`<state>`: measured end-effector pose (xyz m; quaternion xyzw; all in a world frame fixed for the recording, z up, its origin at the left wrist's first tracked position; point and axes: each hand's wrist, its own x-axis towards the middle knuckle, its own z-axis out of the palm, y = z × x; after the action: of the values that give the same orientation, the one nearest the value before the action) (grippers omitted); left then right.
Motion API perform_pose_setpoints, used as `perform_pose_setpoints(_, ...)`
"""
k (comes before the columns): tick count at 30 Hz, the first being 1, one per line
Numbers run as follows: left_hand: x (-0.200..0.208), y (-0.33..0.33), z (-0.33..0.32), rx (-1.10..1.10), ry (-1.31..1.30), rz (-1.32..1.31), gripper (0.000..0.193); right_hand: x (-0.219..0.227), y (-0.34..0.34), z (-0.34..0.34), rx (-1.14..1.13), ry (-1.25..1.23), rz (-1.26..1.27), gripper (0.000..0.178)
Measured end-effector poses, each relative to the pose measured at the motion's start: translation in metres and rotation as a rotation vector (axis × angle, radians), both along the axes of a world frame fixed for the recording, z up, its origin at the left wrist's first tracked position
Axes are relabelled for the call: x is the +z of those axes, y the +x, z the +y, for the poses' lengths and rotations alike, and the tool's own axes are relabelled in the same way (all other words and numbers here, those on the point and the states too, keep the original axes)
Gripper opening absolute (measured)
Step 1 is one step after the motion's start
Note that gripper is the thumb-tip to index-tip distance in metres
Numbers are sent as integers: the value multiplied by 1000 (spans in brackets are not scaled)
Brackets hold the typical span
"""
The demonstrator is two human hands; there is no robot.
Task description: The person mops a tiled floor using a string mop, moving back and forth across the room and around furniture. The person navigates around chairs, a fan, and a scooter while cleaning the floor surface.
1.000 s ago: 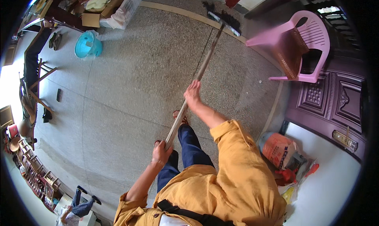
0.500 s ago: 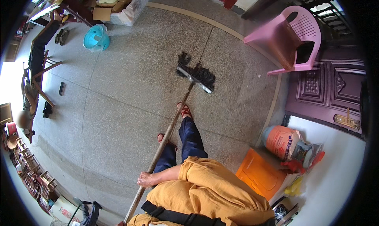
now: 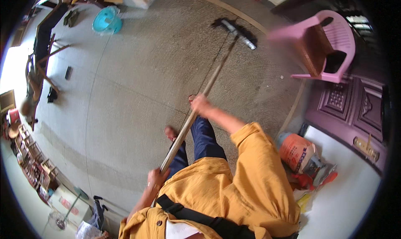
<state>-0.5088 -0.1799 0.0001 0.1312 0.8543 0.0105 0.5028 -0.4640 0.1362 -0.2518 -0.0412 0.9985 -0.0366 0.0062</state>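
Note:
A mop (image 3: 220, 67) with a long wooden handle slants across the floor, away from me and to the right. Its dark strands lie spread on the floor around a metal clamp bar, close to a pale floor strip. Farther along the handle, my right hand (image 3: 202, 105) is closed around the wood, its arm stretched forward and slightly blurred. My left hand (image 3: 156, 178) grips the handle's near end, beside my waist. Below the handle show my feet in red shoes and my dark blue trouser legs.
A pink plastic chair (image 3: 342, 42) with a brown piece on it stands at the right, before a purple door (image 3: 342, 105). A turquoise bucket (image 3: 107, 21) is at the far left. Someone sits on a chair at left. A bulging orange sack (image 3: 297, 151) leans near the white wall.
The mop head has slid forward and to the right, toward the floor strip. My right arm has reached out along the handle, and my left hand has come into fuller view.

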Motion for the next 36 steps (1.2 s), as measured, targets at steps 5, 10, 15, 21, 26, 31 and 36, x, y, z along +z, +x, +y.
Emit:
perform_pose_setpoints(5,-14,-2,143,-60,205,-12,35,-38,3,164,-981,-658,-158,39)
perform_pose_setpoints(10,-9,-23,115,-33,185,19,33,10,-18,136,-470,79,-472,30)
perform_pose_setpoints(15,24,-53,-23,-43,-13,164,30,42,-49,-1,-271,-253,-377,28)
perform_pose_setpoints(21,97,-58,-233,1,-278,371,25,68,-78,-243,-61,-319,-277,22)
perform_pose_setpoints(26,177,10,-380,173,-427,395,21,121,-59,-428,246,-403,-423,20)
perform_pose_setpoints(31,222,106,-472,275,-478,420,24,134,-30,-542,600,-551,-562,13)
perform_pose_setpoints(36,205,142,-479,550,-485,343,15,90,-6,-555,718,-712,-113,10)
